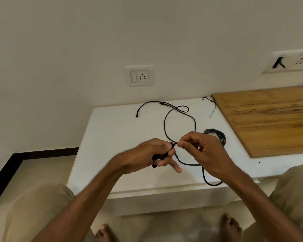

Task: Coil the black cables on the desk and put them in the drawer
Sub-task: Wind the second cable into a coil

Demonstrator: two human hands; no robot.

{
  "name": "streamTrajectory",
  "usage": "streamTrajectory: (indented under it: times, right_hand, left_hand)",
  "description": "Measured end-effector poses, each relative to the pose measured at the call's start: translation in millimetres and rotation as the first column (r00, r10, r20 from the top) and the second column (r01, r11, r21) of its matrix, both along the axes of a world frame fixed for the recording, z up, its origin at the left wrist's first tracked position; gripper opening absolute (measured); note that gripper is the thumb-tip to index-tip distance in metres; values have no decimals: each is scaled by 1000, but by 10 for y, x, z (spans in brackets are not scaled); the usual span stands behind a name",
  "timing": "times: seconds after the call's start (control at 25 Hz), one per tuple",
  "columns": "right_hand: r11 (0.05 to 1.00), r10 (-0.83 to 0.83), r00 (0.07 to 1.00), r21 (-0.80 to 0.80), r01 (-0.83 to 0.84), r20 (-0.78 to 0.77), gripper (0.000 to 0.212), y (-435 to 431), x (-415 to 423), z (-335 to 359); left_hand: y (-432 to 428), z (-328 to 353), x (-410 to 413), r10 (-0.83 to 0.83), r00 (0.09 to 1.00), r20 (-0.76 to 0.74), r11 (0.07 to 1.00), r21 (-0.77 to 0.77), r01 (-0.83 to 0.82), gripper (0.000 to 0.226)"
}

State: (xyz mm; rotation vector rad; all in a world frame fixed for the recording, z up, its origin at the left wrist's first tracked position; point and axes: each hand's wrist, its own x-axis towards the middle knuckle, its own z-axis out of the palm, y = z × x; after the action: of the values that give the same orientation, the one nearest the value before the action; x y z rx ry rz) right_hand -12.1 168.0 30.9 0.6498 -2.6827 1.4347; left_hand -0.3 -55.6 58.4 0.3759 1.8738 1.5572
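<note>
Arms: left forearm and right forearm bare to the near edge.
Grips: left grip and right grip bare.
Legs: khaki cloth over both knees.
Feet: bare, toes showing.

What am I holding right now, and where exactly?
Both hands hold the black cable: the left hand grips a bunched stretch, the right hand pinches the cord just beside it. The rest lies on the desk.

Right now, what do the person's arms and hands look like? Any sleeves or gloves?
No sleeves or gloves show: the left hand and right hand are bare, as are both forearms. No watch, ring or bracelet is visible. Beige cloth covers the knees.
</note>
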Motion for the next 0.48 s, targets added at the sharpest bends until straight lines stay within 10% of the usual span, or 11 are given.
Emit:
streamTrajectory:
  times: [0.48]
  right_hand:
    - [946, 54, 997, 316, -71, 61, 20, -233, 118, -348]
  left_hand:
    - [-16, 112, 9, 92, 990, 106, 865, 483, -132, 35]
